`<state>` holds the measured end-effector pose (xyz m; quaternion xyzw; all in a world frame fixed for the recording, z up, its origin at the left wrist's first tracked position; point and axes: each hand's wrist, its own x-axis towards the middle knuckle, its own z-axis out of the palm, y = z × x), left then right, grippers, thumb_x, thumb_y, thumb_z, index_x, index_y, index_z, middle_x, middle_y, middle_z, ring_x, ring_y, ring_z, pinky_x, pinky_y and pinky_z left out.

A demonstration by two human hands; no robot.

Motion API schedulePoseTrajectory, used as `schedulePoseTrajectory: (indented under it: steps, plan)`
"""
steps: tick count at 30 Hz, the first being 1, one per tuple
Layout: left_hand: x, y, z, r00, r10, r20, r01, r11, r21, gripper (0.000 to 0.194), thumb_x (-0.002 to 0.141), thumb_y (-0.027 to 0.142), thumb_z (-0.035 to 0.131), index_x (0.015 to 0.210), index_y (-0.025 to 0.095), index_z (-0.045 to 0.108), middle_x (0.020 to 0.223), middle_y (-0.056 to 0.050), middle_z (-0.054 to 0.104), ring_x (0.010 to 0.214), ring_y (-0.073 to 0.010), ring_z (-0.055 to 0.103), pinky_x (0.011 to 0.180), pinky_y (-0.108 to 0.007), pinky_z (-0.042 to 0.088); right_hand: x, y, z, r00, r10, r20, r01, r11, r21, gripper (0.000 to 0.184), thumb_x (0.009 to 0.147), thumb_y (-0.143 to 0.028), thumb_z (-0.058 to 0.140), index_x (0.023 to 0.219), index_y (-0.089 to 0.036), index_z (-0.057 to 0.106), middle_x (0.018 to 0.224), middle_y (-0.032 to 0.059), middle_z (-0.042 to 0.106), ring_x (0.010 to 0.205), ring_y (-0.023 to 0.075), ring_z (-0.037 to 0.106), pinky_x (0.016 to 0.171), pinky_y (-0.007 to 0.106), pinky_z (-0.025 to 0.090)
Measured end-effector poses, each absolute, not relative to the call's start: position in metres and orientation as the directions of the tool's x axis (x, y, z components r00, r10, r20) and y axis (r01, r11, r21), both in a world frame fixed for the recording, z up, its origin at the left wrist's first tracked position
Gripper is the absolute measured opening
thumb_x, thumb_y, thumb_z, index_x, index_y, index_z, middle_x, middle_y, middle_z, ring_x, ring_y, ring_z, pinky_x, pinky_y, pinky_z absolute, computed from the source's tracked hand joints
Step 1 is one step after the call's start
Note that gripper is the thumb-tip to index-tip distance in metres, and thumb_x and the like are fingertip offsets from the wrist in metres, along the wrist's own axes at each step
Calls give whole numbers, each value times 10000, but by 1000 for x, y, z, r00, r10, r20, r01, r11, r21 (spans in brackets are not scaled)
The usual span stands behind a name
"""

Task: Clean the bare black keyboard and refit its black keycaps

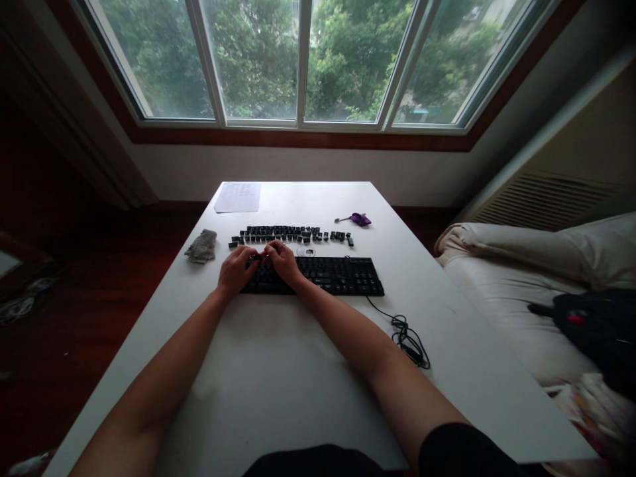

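Note:
A black keyboard (pixel 342 275) lies flat on the white table in front of me. Over its upper left part my left hand (pixel 237 270) and my right hand (pixel 282 261) come together, fingertips almost touching. Both have their fingers bent and pinched. Whatever small thing is between them is too small and dark to name. Just beyond the hands, loose black keycaps (pixel 281 232) are laid out in rows. A small, pale round item (pixel 305 252) lies at the keyboard's back edge, right of my right hand.
A grey cloth (pixel 201 246) lies left of the keycaps. Paper (pixel 238 197) is at the table's far left corner. A small brush (pixel 342 219) and a purple object (pixel 361 219) lie at the back right. The coiled black cable (pixel 410 341) rests right of the keyboard, beside a sofa (pixel 511 265).

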<state>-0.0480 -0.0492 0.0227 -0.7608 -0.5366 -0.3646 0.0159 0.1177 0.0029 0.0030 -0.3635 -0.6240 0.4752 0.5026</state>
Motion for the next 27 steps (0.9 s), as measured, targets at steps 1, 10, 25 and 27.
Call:
schedulePoseTrajectory:
  steps: [1, 10, 25, 27]
  plan:
    - [-48, -49, 22, 162, 806, 569, 829, -424, 364, 163, 871, 250, 584, 1030, 232, 615, 1024, -53, 618, 885, -197, 610, 769, -309, 490, 117, 3, 2, -230, 932, 281, -24, 283, -959, 216, 904, -438, 489, 908, -230, 546, 792, -19, 694, 622, 127, 653, 596, 232, 496]
    - [-49, -46, 20, 224, 788, 573, 814, -475, 335, 159, 882, 246, 584, 1031, 237, 638, 1023, -58, 630, 946, -212, 607, 825, -333, 496, 119, 3, 2, -240, 932, 271, 105, 302, -947, 212, 917, -419, 480, 917, -230, 576, 786, -21, 687, 658, 139, 652, 644, 245, 491]
    - [-50, -45, 17, 217, 819, 532, 780, -473, 410, 168, 900, 286, 558, 1047, 232, 618, 1008, -38, 624, 771, -157, 611, 750, -298, 495, 119, 5, 0, -233, 934, 270, 149, 308, -940, 193, 899, -390, 525, 924, -228, 628, 761, -17, 690, 695, 158, 663, 705, 268, 513]
    - [-50, -46, 18, 218, 823, 524, 774, -473, 421, 172, 900, 285, 555, 1050, 231, 619, 1006, -35, 624, 751, -149, 609, 744, -295, 494, 119, 6, -2, -232, 934, 271, 136, 308, -942, 193, 895, -394, 528, 918, -231, 628, 753, -17, 689, 694, 160, 665, 701, 269, 516]
